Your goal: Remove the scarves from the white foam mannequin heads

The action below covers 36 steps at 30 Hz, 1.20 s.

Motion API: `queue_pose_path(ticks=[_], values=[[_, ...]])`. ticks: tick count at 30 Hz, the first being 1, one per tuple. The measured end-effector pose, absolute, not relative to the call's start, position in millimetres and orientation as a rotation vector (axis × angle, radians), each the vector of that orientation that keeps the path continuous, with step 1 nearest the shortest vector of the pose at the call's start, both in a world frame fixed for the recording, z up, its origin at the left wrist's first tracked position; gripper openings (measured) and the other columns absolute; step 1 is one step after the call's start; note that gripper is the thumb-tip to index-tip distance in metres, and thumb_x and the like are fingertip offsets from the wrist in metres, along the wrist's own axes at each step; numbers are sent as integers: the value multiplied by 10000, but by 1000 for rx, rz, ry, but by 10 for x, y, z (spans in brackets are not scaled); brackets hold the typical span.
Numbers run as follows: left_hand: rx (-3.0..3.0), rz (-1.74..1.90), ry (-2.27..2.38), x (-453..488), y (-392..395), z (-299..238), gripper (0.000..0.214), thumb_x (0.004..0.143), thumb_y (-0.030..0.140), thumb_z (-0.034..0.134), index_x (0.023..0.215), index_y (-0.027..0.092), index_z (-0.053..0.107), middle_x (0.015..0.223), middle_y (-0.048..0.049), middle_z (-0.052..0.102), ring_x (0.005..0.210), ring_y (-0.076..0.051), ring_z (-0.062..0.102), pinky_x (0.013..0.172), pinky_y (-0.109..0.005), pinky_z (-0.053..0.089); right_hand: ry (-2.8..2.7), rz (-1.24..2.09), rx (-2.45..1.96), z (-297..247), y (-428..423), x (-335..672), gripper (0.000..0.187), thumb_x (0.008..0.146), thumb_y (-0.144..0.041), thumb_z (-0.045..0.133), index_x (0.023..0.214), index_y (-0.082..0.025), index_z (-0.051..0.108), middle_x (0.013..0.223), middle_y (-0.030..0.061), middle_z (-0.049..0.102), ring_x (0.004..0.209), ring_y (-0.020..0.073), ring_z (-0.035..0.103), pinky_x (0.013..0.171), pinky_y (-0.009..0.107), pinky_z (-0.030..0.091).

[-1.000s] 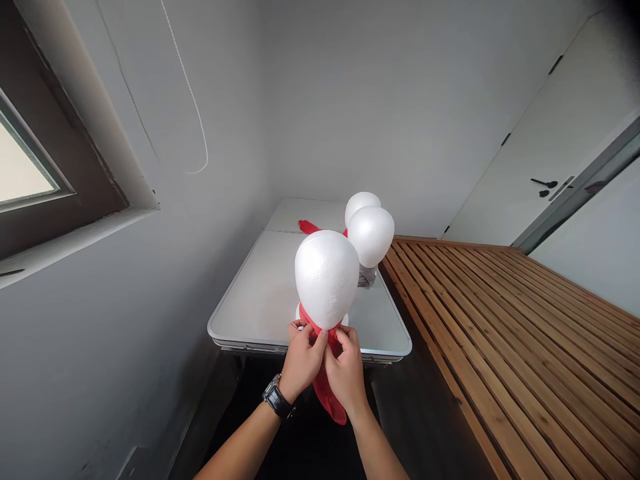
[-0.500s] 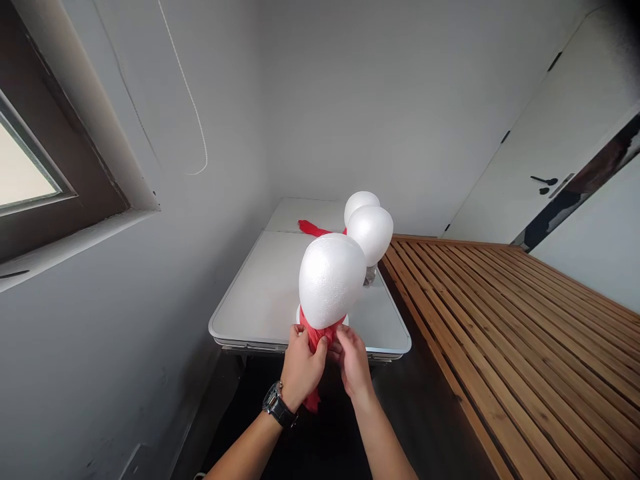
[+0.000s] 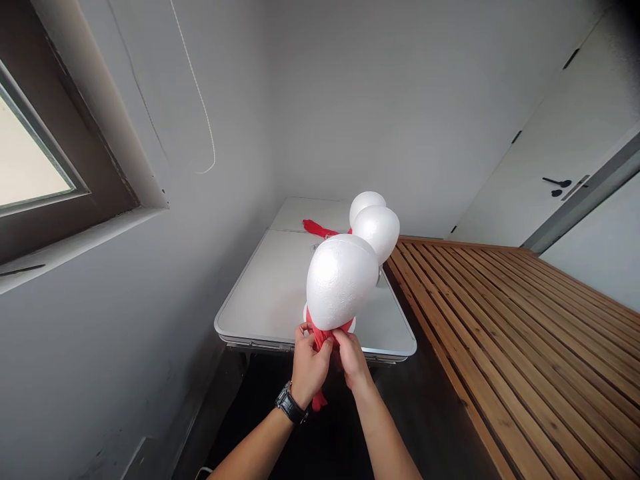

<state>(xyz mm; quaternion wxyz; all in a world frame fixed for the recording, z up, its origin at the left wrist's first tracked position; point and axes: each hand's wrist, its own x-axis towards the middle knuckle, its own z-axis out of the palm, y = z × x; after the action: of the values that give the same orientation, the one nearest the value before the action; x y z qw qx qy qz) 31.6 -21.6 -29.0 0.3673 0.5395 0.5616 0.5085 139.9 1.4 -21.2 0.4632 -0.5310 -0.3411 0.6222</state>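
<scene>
A: Left to right. Window (image 3: 35, 167) and white cord (image 3: 200, 113) on the wall: nothing going on there. Grey folding table (image 3: 265, 293) in the corner, and the work is at its near edge.

B: Hands?

A: Left hand (image 3: 310, 367), the one with the wristwatch (image 3: 291, 405), is curled shut on the red cloth (image 3: 320, 337) just under the nearest foam head (image 3: 341, 281). Right hand (image 3: 353, 360) touches it, fingertips pinching the same cloth at the neck.

B: What changed in the last second?

A: The cloth tail. A second ago a long red flap hung down between the wrists. Now only a short tip shows below the left hand; the rest is bunched up in the fists. The right hand has gone from a wrap-around hold to a fingertip pinch. The head has also tilted over a little to the right.

B: Meaning?

A: My read: slack is being taken up and the cloth is cinching tight around the neck. Can't see a knot; the fingers hide it.

B: Further right?

A: Two more foam heads (image 3: 379, 230) behind, one with red cloth trailing onto the table (image 3: 317, 229). Then the wooden slat platform (image 3: 500, 333) and the door (image 3: 560, 153).
</scene>
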Motion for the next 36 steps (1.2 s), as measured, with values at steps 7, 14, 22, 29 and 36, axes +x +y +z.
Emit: queue_pose_path(ticks=[7,14,22,29,36], values=[[1310,1348,1378,258,-222,-180,289,920,325,593,748,202,789,1149,-150,712,1387,-346,485,1129,-485,472,-773,1405,-1269,-254,22,1507,471,727,-556,699,513,-226,440,457,-46,369,434,86,296,440,259,227],[1248,1135,1372,52,-258,-91,332,937,415,586,1051,153,755,1146,-131,723,1067,-279,683,920,-393,551,-769,1497,-1230,-219,88,1525,461,766,-543,676,522,-211,468,447,-39,398,411,69,298,430,238,254],[1627,775,1655,-307,-189,210,602,961,718,521,846,173,749,852,-137,769,774,-276,702,694,-324,433,-538,1681,-1071,-127,58,1182,442,765,-486,753,591,-216,449,471,-67,390,424,62,318,416,218,292],[1379,883,1452,-366,-21,159,505,906,618,613,702,163,694,694,-83,734,660,-212,661,618,-278,449,-721,1649,-1117,-95,112,1074,455,812,-549,712,600,-214,490,468,-57,413,412,69,323,409,226,298],[1002,1157,1369,-260,143,-41,262,863,442,636,811,187,659,750,-48,717,657,-186,657,618,-279,528,-863,1533,-1184,-179,180,1043,464,804,-593,701,614,-214,512,484,-40,473,400,79,370,413,237,317]])
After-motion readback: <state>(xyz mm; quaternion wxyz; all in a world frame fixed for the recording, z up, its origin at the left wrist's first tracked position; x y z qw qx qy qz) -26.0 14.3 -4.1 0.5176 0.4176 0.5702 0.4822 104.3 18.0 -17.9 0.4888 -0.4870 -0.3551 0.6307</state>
